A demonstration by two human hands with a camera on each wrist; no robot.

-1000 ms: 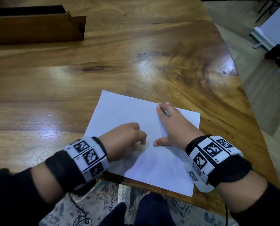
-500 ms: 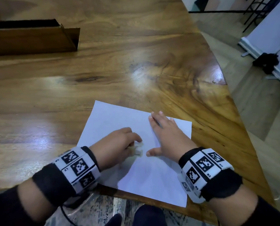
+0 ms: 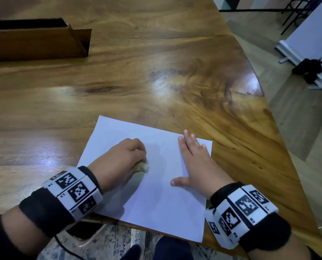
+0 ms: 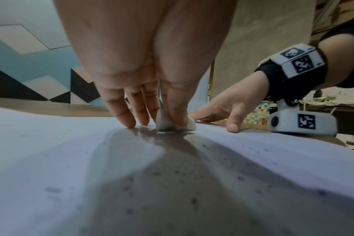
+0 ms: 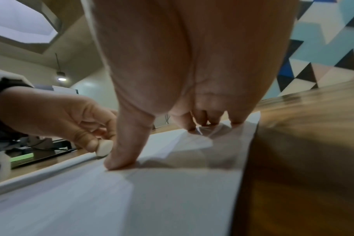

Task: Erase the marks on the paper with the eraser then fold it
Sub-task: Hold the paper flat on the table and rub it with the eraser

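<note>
Right hand [image 5: 172, 79] presses paper [image 5: 152, 199]; left hand [image 5: 57, 116] pinches eraser [image 5: 104, 147].

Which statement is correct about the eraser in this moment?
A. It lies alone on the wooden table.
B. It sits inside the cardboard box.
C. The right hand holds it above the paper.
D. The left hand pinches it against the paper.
D: the left hand pinches the eraser down on the paper, while the right hand lies flat.

You see: table [image 3: 156, 76] glossy varnished wood | paper [image 3: 156, 207] matt, smooth | eraser [image 3: 144, 167] matt white rubber
</note>
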